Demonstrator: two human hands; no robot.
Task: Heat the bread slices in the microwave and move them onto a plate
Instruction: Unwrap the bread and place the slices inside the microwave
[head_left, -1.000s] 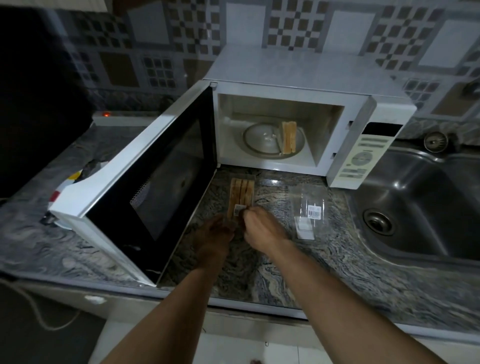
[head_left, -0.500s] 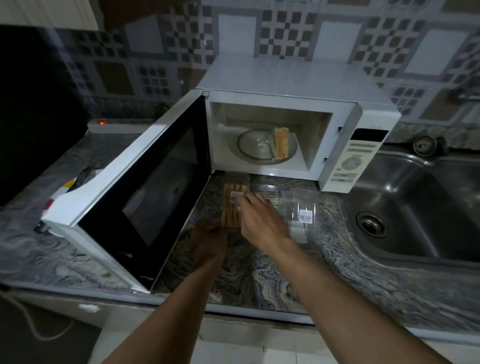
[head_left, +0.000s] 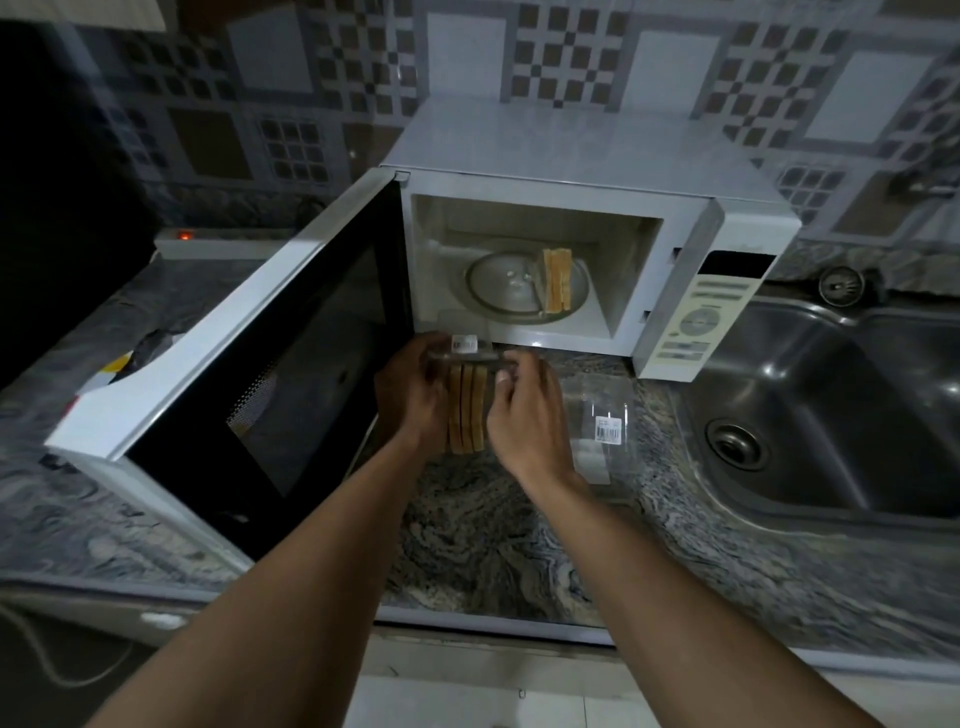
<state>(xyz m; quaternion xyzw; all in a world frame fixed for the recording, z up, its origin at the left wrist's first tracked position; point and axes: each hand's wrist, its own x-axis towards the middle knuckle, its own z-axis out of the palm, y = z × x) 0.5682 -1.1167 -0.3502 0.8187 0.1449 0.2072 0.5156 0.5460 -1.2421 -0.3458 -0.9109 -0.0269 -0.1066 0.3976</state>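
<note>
With left hand (head_left: 415, 395) and right hand (head_left: 530, 410) set apart, grips a clear plastic pack of tan bread slices (head_left: 466, 410) from either side, fingers curled round its top edge. Holds it over the grey veined stone counter (head_left: 493, 545), right before the open white microwave (head_left: 571, 150). Keeps two more tan slices (head_left: 557, 280) standing on edge on the round glass turntable (head_left: 498, 286) inside. Has a clear plastic wrapper with a barcode label (head_left: 605, 415) lying just beside the right hand, near the steel sink (head_left: 831, 415).

Dim kitchen; checker-tiled wall (head_left: 571, 52), marbled grey counter (head_left: 493, 545), steel sink (head_left: 831, 415) at right.
</note>
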